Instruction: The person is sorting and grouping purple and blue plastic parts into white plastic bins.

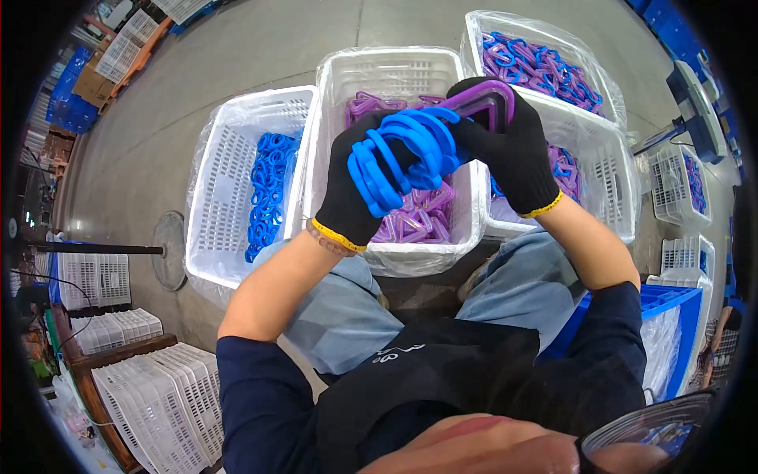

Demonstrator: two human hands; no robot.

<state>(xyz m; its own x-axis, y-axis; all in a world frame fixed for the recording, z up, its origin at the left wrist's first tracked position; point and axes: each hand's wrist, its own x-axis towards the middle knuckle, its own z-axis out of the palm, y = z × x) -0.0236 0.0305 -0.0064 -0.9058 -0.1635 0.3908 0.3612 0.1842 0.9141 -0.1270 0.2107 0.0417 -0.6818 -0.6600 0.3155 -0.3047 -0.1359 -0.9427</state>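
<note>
Both my hands wear black gloves with yellow cuffs and meet above the middle white basket (390, 54). My left hand (346, 193) is closed around several blue C-shaped plastic rings (414, 142), bunched side by side. My right hand (517, 162) grips a purple translucent triangular plastic loop (499, 88), its near end touching or close to the rings. Whether the loop is linked to a ring, I cannot tell. Below lie more purple loops (418, 220) in the lined basket. To the left, blue rings (276, 186) fill part of another white basket (207, 197).
On the right, a white basket (620, 189) holds mixed blue and purple pieces; another mixed pile (545, 71) sits beyond it. A scale-like display (696, 110) stands on a pole at far right. Stacked white crates (162, 403) are at lower left, a blue bin (671, 300) at right.
</note>
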